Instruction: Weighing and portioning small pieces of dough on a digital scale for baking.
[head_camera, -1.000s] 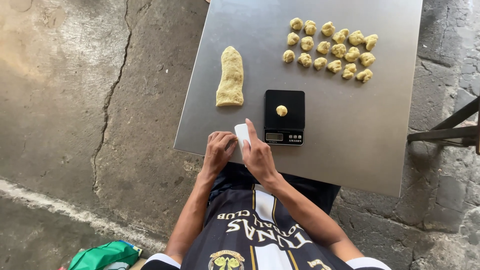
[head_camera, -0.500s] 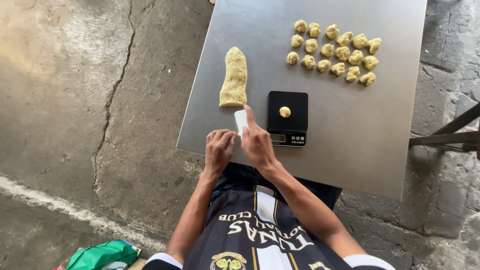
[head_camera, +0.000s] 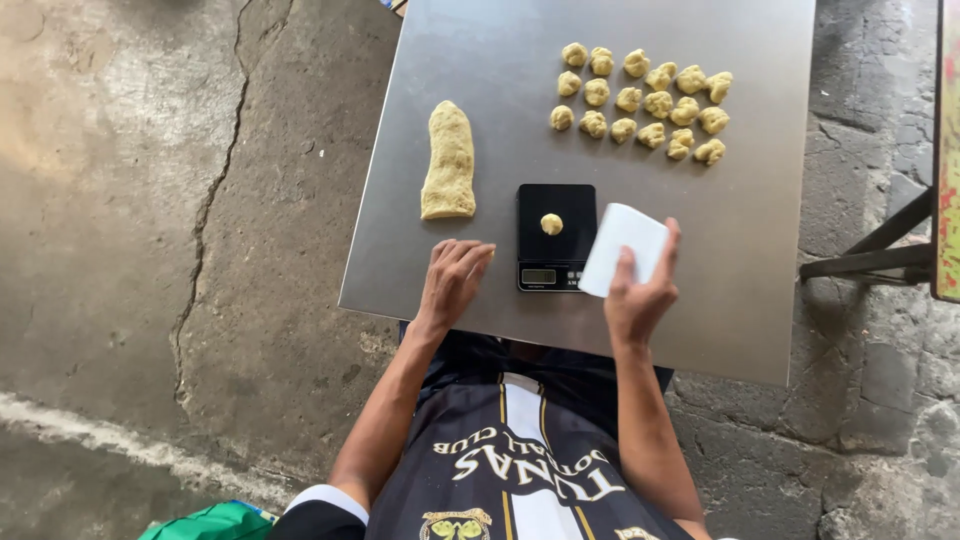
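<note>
My right hand (head_camera: 638, 290) holds a white flat scraper (head_camera: 622, 248) upright just right of a small black scale (head_camera: 555, 236). A small dough ball (head_camera: 551, 224) sits on the scale's platform. My left hand (head_camera: 452, 283) rests flat on the steel table (head_camera: 760, 250), fingers spread, left of the scale and below a long dough log (head_camera: 449, 162). Several portioned dough balls (head_camera: 642, 100) lie in rows at the far right of the table.
The table stands on cracked concrete floor (head_camera: 150, 200). A dark metal frame with a coloured panel (head_camera: 930, 200) stands at the right edge. A green bag (head_camera: 205, 523) lies on the floor at the bottom left.
My right hand has carried the scraper from beside the left hand over to the right of the scale. The left hand has opened flat on the table.
</note>
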